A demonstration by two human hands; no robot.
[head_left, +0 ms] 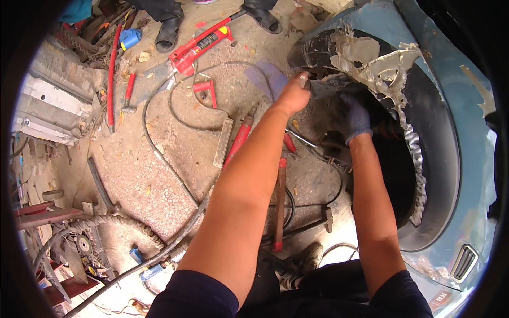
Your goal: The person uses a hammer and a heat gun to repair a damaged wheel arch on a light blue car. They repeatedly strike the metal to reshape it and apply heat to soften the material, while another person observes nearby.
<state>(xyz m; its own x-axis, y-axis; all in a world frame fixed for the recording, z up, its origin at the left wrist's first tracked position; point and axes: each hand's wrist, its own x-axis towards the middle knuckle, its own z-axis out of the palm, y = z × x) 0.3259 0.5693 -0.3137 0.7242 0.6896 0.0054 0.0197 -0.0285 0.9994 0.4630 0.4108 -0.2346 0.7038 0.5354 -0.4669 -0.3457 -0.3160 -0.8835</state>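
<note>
Below our chest, past the red hand tools (280, 204) on the gritty floor (159, 175), we curl our bare left hand (293, 95) and gloved right hand (351, 117) closed on the blue fender's torn wheel arch (371, 63), likely stiff, jagged sheet metal best gripped on smooth edges.

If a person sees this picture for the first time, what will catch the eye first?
First, the two bare forearms reaching from below into the wheel arch of a blue-green car body at right: the left hand bare, the right hand in a dark glove. Next, the torn, jagged filler along the arch's upper edge. Then the red hydraulic pump on the dusty floor, upper centre.
</note>
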